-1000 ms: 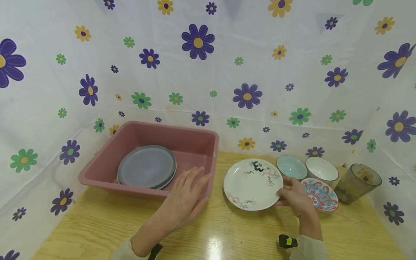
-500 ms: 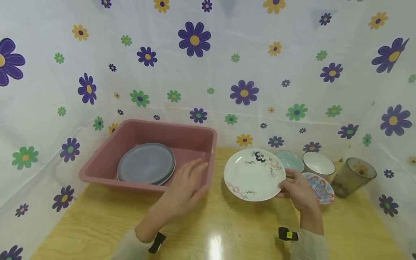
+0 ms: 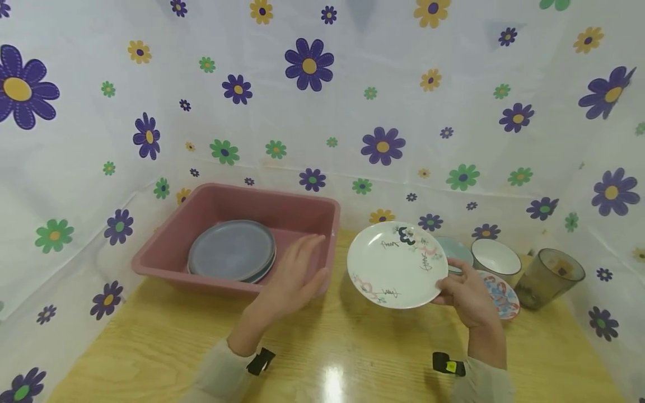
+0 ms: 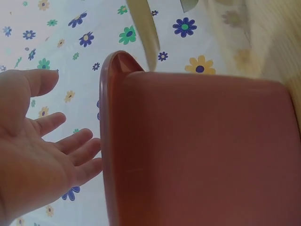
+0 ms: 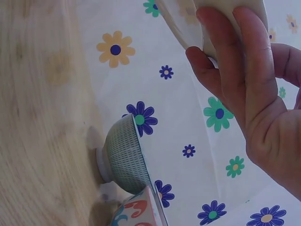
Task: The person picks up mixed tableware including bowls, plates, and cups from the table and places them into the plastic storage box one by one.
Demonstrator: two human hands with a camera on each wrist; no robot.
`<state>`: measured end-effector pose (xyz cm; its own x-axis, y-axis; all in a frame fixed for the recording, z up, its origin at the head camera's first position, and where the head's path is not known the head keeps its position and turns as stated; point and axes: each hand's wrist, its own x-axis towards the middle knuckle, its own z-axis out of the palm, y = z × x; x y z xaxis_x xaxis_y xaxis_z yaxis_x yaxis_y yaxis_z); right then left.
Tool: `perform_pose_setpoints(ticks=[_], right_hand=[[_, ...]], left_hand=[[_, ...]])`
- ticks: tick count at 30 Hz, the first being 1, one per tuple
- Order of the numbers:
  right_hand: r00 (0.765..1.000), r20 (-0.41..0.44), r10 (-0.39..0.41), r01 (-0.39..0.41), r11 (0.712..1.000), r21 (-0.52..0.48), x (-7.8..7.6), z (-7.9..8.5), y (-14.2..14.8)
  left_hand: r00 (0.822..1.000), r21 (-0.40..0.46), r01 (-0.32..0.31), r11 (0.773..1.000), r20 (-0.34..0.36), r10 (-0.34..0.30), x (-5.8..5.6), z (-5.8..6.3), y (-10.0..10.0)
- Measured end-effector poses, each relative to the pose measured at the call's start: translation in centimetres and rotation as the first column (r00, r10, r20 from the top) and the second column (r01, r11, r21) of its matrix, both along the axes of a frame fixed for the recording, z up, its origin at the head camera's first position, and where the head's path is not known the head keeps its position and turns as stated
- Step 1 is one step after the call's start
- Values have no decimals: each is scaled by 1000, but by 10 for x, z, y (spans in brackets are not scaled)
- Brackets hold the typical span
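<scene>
Soft lt, glare on tbl [image 3: 332,382], faint shadows

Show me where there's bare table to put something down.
A big bare patch of table lies between the left sleeve and the right sleeve, in front of the flowered plate the right hand holds. Another is left of the left sleeve, in front of the pink tub. It's crowded at back right: blue bowl, white bowl, patterned plate, glass.

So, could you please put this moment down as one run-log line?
right hand: grips floral plate above table | left hand: empty, near pink tub | in tub: grey plate | table right: two bowls, patterned dish, tinted cup
</scene>
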<state>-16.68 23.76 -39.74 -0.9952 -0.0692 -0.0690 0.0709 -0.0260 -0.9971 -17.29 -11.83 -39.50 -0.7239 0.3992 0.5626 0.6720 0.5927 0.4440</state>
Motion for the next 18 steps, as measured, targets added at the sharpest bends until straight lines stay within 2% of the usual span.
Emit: perform_pose_setpoints(ticks=[4,11,18], right_hand=[[999,-42,12,-13,1000,-23,4,4,0],[996,-83,34,-39,998,-56,7,6,2],[993,-107,55,-66,992,-108,9,7,6]], left_hand=[[996,51,2,999,86,-6,-4,3,8],[987,89,10,996,156,-24,-7,5,22],[965,111,-17,994,261,-13,-10,4,31]])
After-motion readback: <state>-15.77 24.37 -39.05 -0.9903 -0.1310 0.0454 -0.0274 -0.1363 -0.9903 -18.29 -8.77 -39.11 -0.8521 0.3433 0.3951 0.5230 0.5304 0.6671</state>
